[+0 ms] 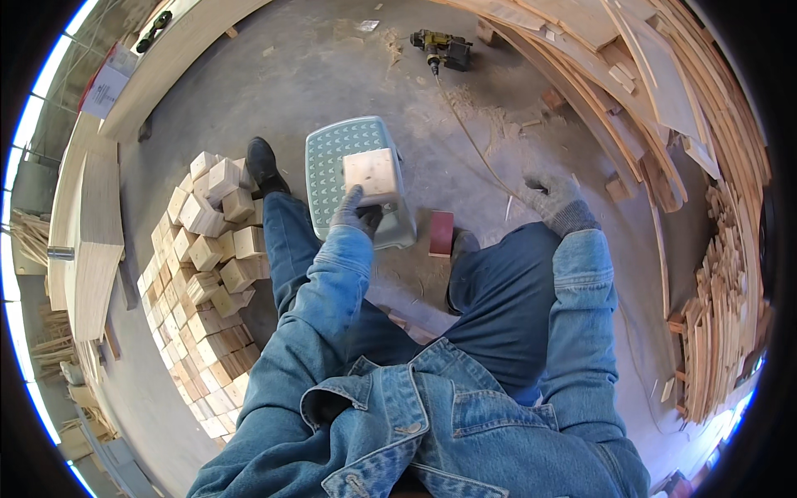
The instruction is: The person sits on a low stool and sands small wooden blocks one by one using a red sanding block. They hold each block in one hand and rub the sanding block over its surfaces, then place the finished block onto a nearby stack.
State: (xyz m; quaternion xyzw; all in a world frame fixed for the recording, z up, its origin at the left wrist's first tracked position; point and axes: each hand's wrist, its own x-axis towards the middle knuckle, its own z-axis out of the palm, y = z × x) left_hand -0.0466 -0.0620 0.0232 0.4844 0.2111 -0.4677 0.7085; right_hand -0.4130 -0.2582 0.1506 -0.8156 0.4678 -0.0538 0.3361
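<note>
Wooden block [369, 173] roughly parallels stool [326, 166], long axis unclear

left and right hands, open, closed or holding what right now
Left hand: index finger extended at the near side of the wooden block; grip cannot be told.
Right hand: fingers partly curled; whether it holds anything cannot be told.

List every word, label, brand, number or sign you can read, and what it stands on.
None is legible.
White-faced object at upper left: print too small and blurred to read.
Power drill on the floor: any marking too small to read.
Wooden block on the stool: no lettering visible.
</note>
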